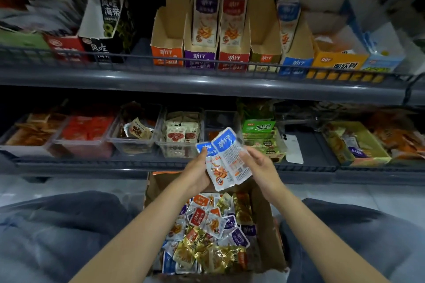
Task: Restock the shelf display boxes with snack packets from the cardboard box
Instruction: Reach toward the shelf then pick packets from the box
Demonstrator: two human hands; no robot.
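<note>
Now both grips, left hand (198, 172) and right hand (257, 164), around 2 blue snack packets (226, 158) above the cardboard box (264, 218).

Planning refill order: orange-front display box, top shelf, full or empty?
Empty as far as visible: the orange-front display box shows only bare cardboard inside, while its purple neighbour holds upright packets.
</note>
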